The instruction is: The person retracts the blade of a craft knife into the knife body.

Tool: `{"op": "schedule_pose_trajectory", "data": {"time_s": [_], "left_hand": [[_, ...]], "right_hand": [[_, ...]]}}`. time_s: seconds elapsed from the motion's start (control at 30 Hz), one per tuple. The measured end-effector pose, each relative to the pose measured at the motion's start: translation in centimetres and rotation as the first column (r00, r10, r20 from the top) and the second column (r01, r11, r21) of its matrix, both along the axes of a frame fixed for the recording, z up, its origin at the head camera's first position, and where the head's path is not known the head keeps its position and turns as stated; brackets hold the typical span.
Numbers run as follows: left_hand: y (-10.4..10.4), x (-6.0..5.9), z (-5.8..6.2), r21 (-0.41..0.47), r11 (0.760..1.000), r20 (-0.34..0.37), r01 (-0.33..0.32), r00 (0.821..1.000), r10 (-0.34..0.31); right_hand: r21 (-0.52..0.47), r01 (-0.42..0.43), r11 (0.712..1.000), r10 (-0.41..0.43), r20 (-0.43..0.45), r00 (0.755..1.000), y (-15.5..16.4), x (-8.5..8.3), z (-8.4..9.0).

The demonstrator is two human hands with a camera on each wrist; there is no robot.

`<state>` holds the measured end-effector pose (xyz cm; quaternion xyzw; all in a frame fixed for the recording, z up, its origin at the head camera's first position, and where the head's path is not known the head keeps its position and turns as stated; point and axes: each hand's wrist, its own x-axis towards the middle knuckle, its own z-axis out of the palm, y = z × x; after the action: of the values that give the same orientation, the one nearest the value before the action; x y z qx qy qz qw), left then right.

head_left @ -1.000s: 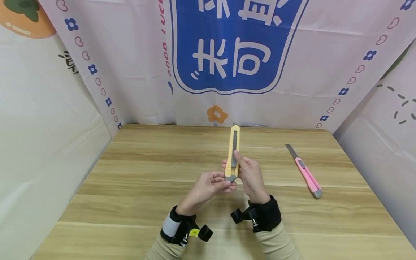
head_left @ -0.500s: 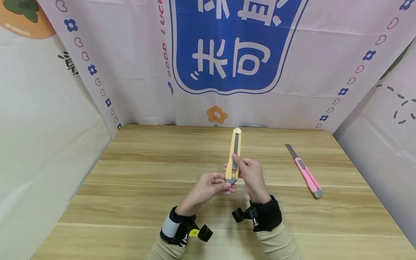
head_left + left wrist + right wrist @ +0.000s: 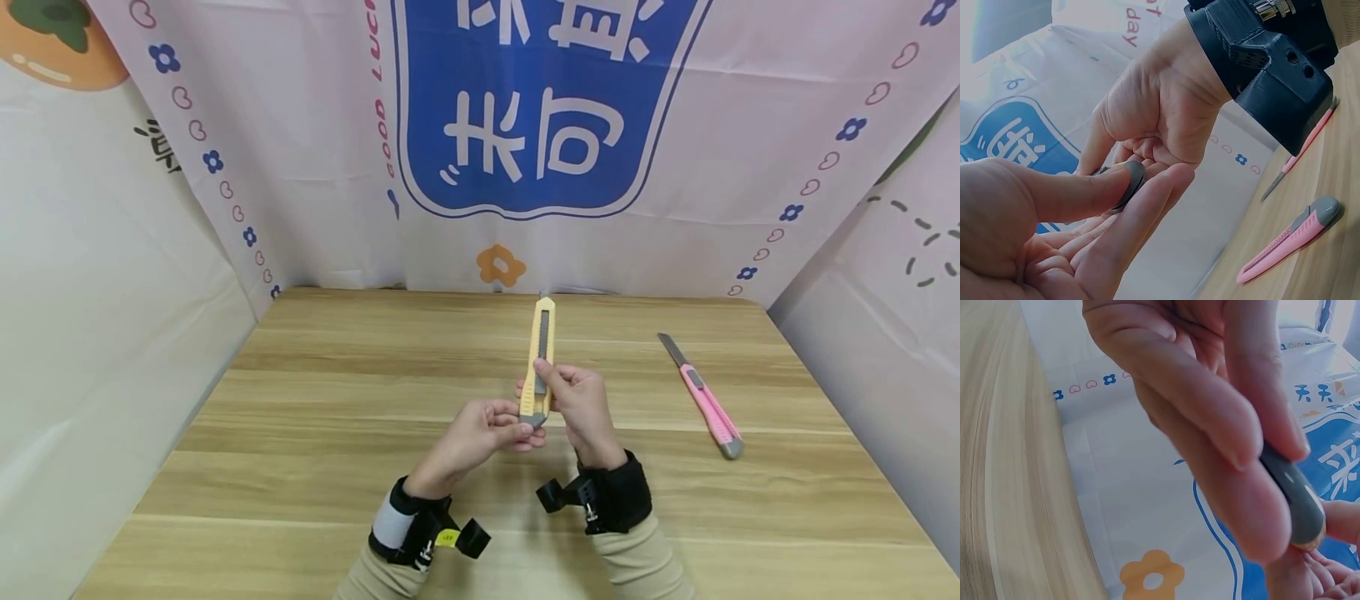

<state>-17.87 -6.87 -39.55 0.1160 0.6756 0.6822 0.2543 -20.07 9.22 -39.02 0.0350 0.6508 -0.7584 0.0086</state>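
I see my right hand [image 3: 581,408] wrapped round the yellow knife [image 3: 540,358] mid-frame; my left hand [image 3: 480,433] pinches, I think, its grey end.

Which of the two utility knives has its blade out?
The pink utility knife, lying untouched on the table, shows a long blade. The yellow utility knife in both hands shows barely a tip.

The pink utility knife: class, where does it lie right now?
In the head view, the pink utility knife lies on the wooden table, apart and to the right of both hands holding the yellow knife.
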Motion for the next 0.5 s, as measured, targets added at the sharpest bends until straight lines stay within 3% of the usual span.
{"op": "schedule_pose_trajectory", "data": {"time_s": [0.5], "left_hand": [[-0.10, -0.09, -0.13, 0.015, 1.000, 0.013, -0.012, 1.000, 0.012]], "right_hand": [[0.027, -0.041, 0.999, 0.041, -0.028, 0.999, -0.05, -0.06, -0.04]]}}
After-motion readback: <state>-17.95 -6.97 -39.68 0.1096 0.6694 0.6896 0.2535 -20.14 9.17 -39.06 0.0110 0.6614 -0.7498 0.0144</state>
